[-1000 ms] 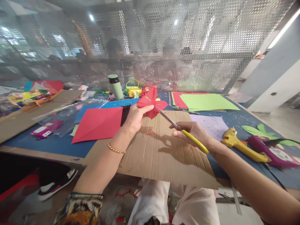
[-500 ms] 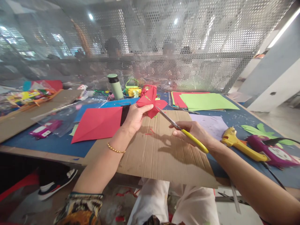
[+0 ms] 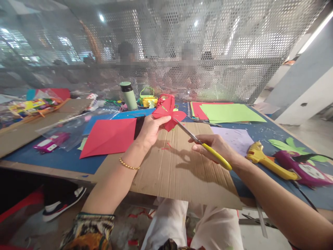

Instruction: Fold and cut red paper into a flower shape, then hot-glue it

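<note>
Pinched between the thumb and fingers of my left hand [image 3: 151, 130] is a red paper cutout [image 3: 166, 114] with petal-like lobes and slits. My right hand [image 3: 212, 147] is closed around a pair of scissors with yellow handles [image 3: 217, 156]. Their metal blades point up and left, and the tips meet the cutout near my left thumb. Whether the blades are apart cannot be made out. Below both hands lies a corrugated cardboard sheet [image 3: 166, 173], with small red paper scraps [image 3: 166, 147] on it. A red paper sheet [image 3: 109, 136] rests beside my left forearm.
To the right are a yellow glue gun [image 3: 270, 161], a purple power strip [image 3: 307, 170] with a cord, and lilac paper [image 3: 231, 137]. Green sheets [image 3: 234, 113] are stacked behind. A green flask [image 3: 128, 97] stands before the perforated metal screen [image 3: 161, 34]. Another power strip [image 3: 49, 143] lies left.
Both hands, the red cutout and the scissors keep almost the same positions. The whole view has shifted very slightly.
</note>
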